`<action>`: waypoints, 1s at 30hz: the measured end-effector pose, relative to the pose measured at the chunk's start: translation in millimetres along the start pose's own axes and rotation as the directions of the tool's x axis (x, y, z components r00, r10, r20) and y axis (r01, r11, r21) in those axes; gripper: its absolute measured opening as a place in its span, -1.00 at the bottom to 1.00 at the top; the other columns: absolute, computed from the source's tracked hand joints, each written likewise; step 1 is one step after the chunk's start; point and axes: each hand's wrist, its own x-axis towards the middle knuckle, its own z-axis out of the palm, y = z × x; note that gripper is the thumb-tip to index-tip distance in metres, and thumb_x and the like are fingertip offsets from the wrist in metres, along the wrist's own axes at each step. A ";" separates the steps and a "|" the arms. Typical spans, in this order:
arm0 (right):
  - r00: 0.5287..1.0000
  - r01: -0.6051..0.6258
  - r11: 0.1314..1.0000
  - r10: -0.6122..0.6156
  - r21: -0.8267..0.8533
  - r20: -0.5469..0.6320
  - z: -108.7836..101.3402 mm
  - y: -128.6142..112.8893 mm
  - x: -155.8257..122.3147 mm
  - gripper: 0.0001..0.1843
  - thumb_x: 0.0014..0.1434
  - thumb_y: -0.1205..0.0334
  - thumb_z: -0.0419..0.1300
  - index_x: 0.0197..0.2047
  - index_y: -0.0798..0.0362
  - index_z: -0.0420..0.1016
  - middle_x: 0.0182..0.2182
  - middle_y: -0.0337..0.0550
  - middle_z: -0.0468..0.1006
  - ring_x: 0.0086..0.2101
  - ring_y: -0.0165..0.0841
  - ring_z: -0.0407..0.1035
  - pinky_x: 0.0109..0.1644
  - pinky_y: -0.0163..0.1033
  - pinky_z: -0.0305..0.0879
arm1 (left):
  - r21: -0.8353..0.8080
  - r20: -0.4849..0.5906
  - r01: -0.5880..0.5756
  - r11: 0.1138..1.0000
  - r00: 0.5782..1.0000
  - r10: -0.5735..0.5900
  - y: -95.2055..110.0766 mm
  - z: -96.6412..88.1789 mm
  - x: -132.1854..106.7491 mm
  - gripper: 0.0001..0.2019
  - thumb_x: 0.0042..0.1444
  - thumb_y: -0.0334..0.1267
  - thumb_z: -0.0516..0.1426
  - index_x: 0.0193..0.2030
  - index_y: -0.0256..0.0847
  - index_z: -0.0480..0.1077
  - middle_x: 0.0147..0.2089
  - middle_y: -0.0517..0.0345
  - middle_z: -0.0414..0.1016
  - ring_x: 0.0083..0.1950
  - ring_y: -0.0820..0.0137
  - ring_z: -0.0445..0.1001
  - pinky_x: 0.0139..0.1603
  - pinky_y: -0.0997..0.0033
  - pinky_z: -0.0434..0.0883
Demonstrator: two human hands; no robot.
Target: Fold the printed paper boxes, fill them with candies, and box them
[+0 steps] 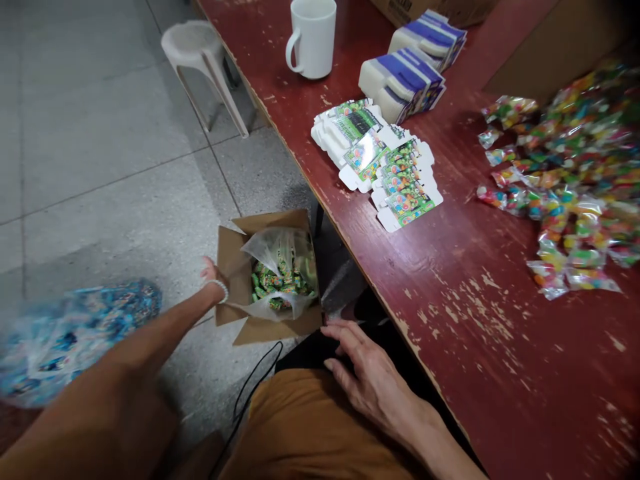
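Observation:
My left hand (212, 272), with a pale beaded bracelet on its wrist, is stretched out at the left flap of an open cardboard box (233, 257) on the floor. Its fingers look apart and slightly blurred; whether they touch the flap I cannot tell. Inside the box, a clear plastic bag (267, 243) stands open around many small green-wrapped packets (275, 283). My right hand (357, 360) hovers by my lap near the table edge, fingers loosely extended and nothing in them. Flat green-and-white printed cartons (405, 183) lie on the red table (460, 347).
A white mug (314, 40) and bundles of blue-and-white cartons (403, 80) stand farther back. Clear-wrapped colourful candies (575, 213) are heaped at the right. On the floor are a white stool (193, 43) and a bag of blue-wrapped packets (85, 333). A dark cord (250, 383) hangs near my lap.

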 end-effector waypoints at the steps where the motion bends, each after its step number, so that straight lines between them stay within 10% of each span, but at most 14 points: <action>1: 0.999 0.028 0.999 -0.027 0.018 -0.018 -2.8 -5.1 -2.7 -0.55 0.19 0.47 0.13 0.14 -0.01 0.35 0.09 0.01 0.46 -0.13 -0.30 0.51 -0.04 -0.14 0.53 | 0.053 0.004 0.038 0.998 0.999 -0.038 -7.9 -12.2 -5.5 -0.64 0.28 -0.15 0.16 0.16 -0.23 0.36 0.16 -0.05 0.43 0.06 0.22 0.48 0.04 0.05 0.49; 4: 0.988 0.126 0.991 -0.122 0.036 -0.091 -16.2 -20.7 -9.1 -0.58 0.24 0.43 0.12 0.14 -0.06 0.35 0.07 -0.04 0.48 -0.15 -0.35 0.51 -0.03 -0.21 0.51 | 0.185 0.021 0.076 0.980 0.996 -0.082 -13.5 -41.0 -22.5 -0.73 0.24 -0.11 0.19 0.01 -0.16 0.45 -0.01 0.07 0.55 0.01 0.18 0.51 0.03 -0.05 0.45; 7: 0.963 0.183 0.983 -0.180 -0.004 -0.198 -36.6 -25.1 -16.0 -0.58 0.27 0.41 0.12 0.16 -0.09 0.34 0.05 -0.08 0.51 -0.21 -0.40 0.50 -0.06 -0.27 0.49 | 0.204 0.012 -0.036 0.978 0.999 0.034 22.7 -54.1 -36.1 -0.85 0.16 -0.03 0.17 -0.28 0.04 0.51 -0.31 0.27 0.63 -0.09 0.09 0.54 0.04 -0.11 0.37; 10: 0.922 0.158 0.987 -0.156 -0.024 -0.355 -60.8 -10.4 -25.0 -0.63 0.27 0.39 0.13 0.12 -0.08 0.40 -0.06 -0.12 0.57 -0.22 -0.39 0.50 -0.09 -0.28 0.47 | 0.125 -0.077 -0.299 0.946 0.948 0.310 105.7 -54.4 -47.9 -0.68 0.21 0.06 0.02 -0.04 0.18 0.52 0.02 0.26 0.62 0.03 0.16 0.53 0.12 0.18 0.35; 14: 0.823 -0.011 0.996 0.060 0.090 -0.565 -85.7 23.2 -38.4 -0.79 0.28 0.20 0.17 -0.04 0.00 0.52 -0.19 -0.09 0.63 -0.20 -0.29 0.53 -0.09 -0.18 0.47 | 0.045 -0.206 -0.724 0.688 0.668 0.716 247.1 -45.0 -54.2 -0.55 0.31 0.02 -0.06 0.17 -0.07 0.44 0.07 -0.04 0.53 0.11 0.12 0.42 0.22 0.16 0.26; 15: 0.787 -0.030 0.985 0.129 0.171 -0.604 -88.3 30.7 -41.4 -0.78 0.27 0.14 0.19 -0.06 0.03 0.52 -0.22 -0.08 0.64 -0.23 -0.28 0.54 -0.12 -0.17 0.48 | 0.107 -0.187 -0.729 0.676 0.653 0.734 277.2 -41.8 -51.2 -0.53 0.31 0.03 -0.05 0.21 -0.11 0.41 0.12 -0.09 0.48 0.17 0.06 0.36 0.24 0.10 0.23; 18: 0.697 0.030 0.907 0.282 0.421 -0.659 -87.8 46.2 -47.6 -0.69 0.23 0.02 0.22 -0.07 0.06 0.49 -0.29 -0.09 0.64 -0.35 -0.31 0.53 -0.28 -0.22 0.48 | 0.186 -0.172 -0.572 0.799 0.782 0.599 336.4 -33.2 -33.3 -0.50 0.21 0.10 0.10 0.15 -0.19 0.41 0.18 -0.24 0.36 0.27 -0.13 0.20 0.22 -0.08 0.20; 25: 0.687 0.120 0.897 0.235 0.426 -0.687 -81.8 56.1 -43.7 -0.70 0.22 0.05 0.22 -0.08 0.07 0.52 -0.36 -0.16 0.56 -0.37 -0.37 0.46 -0.29 -0.26 0.44 | 0.081 -0.174 -0.496 0.864 0.847 0.503 359.9 -40.7 -7.3 -0.54 -0.14 -0.01 0.39 -0.19 -0.21 0.38 -0.04 -0.13 0.45 0.15 -0.09 0.32 0.12 0.00 0.28; 30: 0.626 0.301 0.631 0.434 0.715 -0.648 -93.0 53.4 -37.1 -0.43 0.02 -0.04 0.38 0.05 -0.01 0.41 -0.16 -0.14 0.55 -0.42 -0.43 0.42 -0.38 -0.30 0.42 | -0.179 -0.131 -0.547 0.818 0.837 0.531 353.0 -28.6 -50.2 -0.72 0.01 -0.10 0.26 -0.33 -0.16 0.26 -0.38 0.23 0.39 -0.26 0.32 0.43 -0.23 0.37 0.37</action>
